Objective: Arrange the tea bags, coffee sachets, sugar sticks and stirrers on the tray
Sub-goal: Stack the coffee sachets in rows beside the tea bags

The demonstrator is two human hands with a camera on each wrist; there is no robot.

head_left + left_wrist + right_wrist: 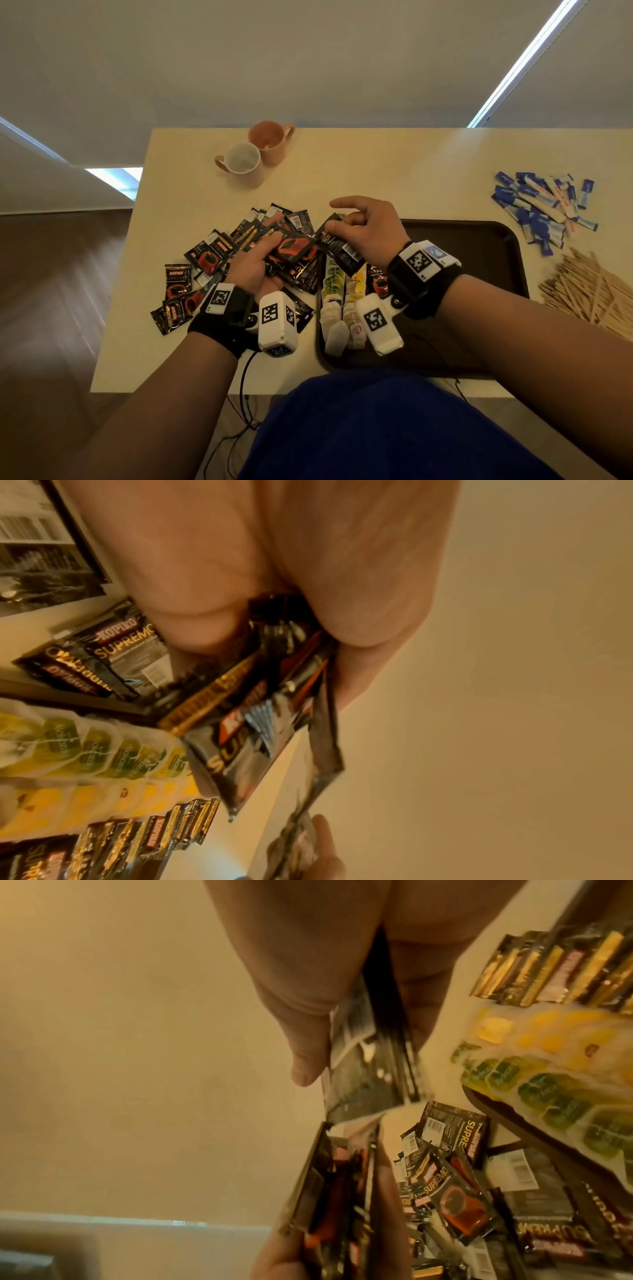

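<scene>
1. Loose coffee sachets (205, 260) lie scattered on the worktop (376, 171) left of the tray — a supply heap, unsorted and facing every way.
2. The left hand (255, 265) grips a small stack of sachets (293, 250) between thumb and curled fingers, apparently squaring them into one bundle so they can go down together.
3. The right hand (366, 228) pinches a single sachet (339, 245) by its top edge, forefinger lifted; judging by the angle, it is being added to or drawn from that stack.
4. On the dark tray (479, 236), tea bags (337, 294) sit in overlapping rows along the left edge, with a row of coffee sachets (378, 281) beside them — each kind gets its own lane.
5. Sugar sticks (544, 209) are heaped on the worktop beyond the tray's right corner, wooden stirrers (589, 291) piled just below them; neither is on the tray yet.
</scene>
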